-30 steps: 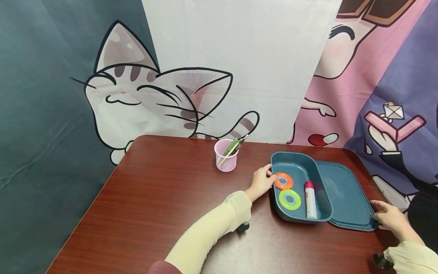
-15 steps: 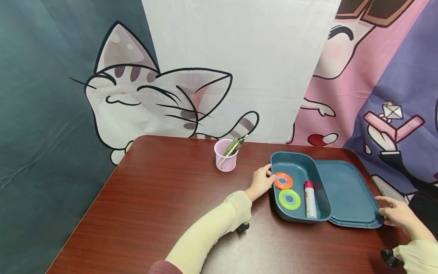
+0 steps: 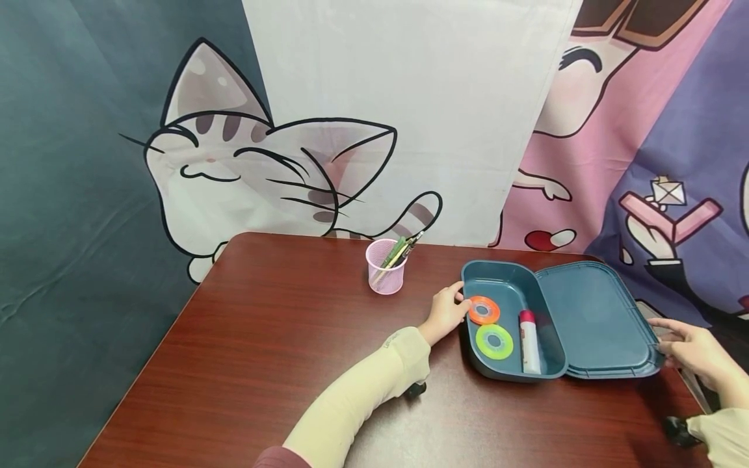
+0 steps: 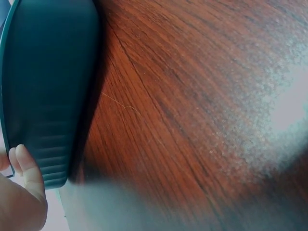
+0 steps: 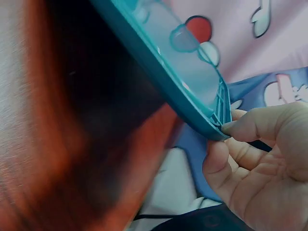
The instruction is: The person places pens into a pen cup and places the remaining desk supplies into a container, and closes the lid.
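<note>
A blue storage box (image 3: 509, 272) stands at the table's right, its top uncovered. Inside lie an orange tape roll (image 3: 484, 311), a yellow-green tape roll (image 3: 494, 342) and a white glue stick (image 3: 530, 344) with a pink cap. My left hand (image 3: 447, 312) grips the box's left rim, fingers against the outer wall (image 4: 53, 82) in the left wrist view. Beside the box is its blue lid (image 3: 603, 318), left edge against the box's right side and right edge raised off the table. My right hand (image 3: 696, 349) pinches the lid's outer corner, thumb and fingers on opposite faces in the right wrist view.
A pink mesh pen cup (image 3: 386, 273) with several pens stands near the table's back edge. The brown tabletop (image 3: 281, 325) stretches to the left. A printed cloth backdrop (image 3: 456, 97) hangs behind. The table's right edge runs under the raised lid.
My right hand has moved right and up, lifting the lid's right side off the table so that it tilts. My left hand stays on the box rim, and the box has barely moved.
</note>
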Tool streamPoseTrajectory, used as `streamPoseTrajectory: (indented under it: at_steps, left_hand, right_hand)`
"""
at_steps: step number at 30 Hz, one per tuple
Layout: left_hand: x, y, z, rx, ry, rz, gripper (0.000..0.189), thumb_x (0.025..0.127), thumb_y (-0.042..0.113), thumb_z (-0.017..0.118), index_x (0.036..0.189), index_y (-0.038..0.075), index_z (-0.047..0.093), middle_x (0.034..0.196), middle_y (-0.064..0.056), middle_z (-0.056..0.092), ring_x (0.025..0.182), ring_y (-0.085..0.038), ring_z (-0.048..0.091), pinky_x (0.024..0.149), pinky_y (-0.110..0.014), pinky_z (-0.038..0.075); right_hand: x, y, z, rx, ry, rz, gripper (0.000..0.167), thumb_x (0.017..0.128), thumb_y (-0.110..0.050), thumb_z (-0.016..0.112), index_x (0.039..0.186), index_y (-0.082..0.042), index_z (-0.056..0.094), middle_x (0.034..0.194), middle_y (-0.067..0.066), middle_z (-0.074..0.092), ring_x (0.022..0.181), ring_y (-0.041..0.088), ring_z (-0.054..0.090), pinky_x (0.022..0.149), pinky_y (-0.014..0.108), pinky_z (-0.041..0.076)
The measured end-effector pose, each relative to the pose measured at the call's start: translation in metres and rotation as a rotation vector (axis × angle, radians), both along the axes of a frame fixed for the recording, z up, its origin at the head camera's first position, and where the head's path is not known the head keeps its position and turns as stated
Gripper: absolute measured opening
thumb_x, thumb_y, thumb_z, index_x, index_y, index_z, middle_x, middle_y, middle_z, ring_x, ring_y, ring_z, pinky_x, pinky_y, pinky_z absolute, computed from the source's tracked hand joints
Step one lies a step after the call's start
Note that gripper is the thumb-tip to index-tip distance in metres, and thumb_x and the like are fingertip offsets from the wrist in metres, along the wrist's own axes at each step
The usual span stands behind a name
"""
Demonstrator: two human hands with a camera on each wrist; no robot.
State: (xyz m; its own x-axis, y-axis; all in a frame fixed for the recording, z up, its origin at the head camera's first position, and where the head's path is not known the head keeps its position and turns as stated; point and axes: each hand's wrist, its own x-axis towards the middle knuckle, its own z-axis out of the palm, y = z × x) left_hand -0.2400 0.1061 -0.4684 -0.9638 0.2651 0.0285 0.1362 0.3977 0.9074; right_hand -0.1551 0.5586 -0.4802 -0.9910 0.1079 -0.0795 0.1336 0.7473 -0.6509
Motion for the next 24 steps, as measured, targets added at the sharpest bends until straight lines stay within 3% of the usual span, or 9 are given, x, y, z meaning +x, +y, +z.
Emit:
streamPoseTrajectory:
  at_steps: [3,7,10,17,18,21,24]
  left_hand:
    - [0.0,0.0,0.0,0.006,-0.001,0.0,0.045,0.084,0.012,0.057,0.127,0.007,0.047,0.084,-0.003,0.053,0.044,-0.005,0.05,0.048,-0.014,0.044]
    - [-0.001,0.0,-0.001,0.011,-0.008,0.003,0.045,0.084,0.012,0.058,0.127,0.008,0.047,0.083,-0.002,0.052,0.044,-0.005,0.05,0.047,-0.014,0.044]
    - [-0.001,0.0,-0.001,0.017,-0.015,0.004,0.045,0.084,0.012,0.058,0.127,0.008,0.047,0.083,-0.002,0.052,0.045,-0.006,0.051,0.047,-0.015,0.045]
    - [0.0,-0.001,-0.001,0.021,-0.005,-0.002,0.044,0.084,0.012,0.058,0.127,0.008,0.047,0.084,-0.002,0.052,0.045,-0.005,0.051,0.048,-0.014,0.045]
    - [0.0,-0.001,-0.001,0.022,-0.002,-0.003,0.044,0.084,0.012,0.058,0.127,0.008,0.048,0.084,-0.003,0.052,0.045,-0.006,0.051,0.048,-0.014,0.045]
    - [0.0,0.0,-0.001,0.021,0.004,-0.003,0.044,0.084,0.012,0.058,0.127,0.008,0.048,0.083,-0.002,0.052,0.044,-0.005,0.051,0.048,-0.014,0.044]
    - [0.0,-0.001,-0.002,0.022,0.0,-0.005,0.044,0.084,0.012,0.058,0.127,0.008,0.047,0.083,-0.002,0.052,0.044,-0.005,0.05,0.048,-0.014,0.044]
  right_hand:
    - [-0.014,0.037,-0.026,0.054,0.069,-0.011,0.061,0.085,-0.002,0.046,0.12,-0.05,0.033,0.067,-0.014,0.054,0.047,0.008,0.051,0.041,0.03,0.045]
    - [-0.025,0.063,-0.038,0.042,0.144,0.008,0.061,0.086,-0.001,0.048,0.132,-0.038,0.034,0.071,-0.018,0.055,0.049,0.009,0.053,0.043,0.028,0.046]
    - [-0.023,0.059,-0.025,0.013,0.183,0.023,0.061,0.084,0.002,0.05,0.131,-0.034,0.038,0.072,-0.023,0.055,0.048,0.008,0.053,0.042,0.026,0.045]
    - [-0.021,0.041,-0.002,0.136,0.223,0.023,0.063,0.084,0.001,0.051,0.13,-0.039,0.037,0.07,-0.026,0.052,0.045,0.007,0.051,0.041,0.026,0.044]
    - [-0.02,0.033,0.006,0.135,0.215,0.032,0.062,0.083,0.001,0.052,0.132,-0.035,0.037,0.07,-0.021,0.055,0.046,0.008,0.051,0.041,0.027,0.044]
    - [-0.014,0.008,0.029,0.135,0.243,0.041,0.063,0.082,0.003,0.052,0.128,-0.039,0.039,0.069,-0.022,0.054,0.046,0.003,0.049,0.039,0.031,0.04]
    - [-0.001,-0.032,0.065,0.097,0.253,0.075,0.059,0.08,0.007,0.051,0.13,-0.021,0.043,0.069,-0.008,0.056,0.046,0.001,0.046,0.037,0.031,0.034]
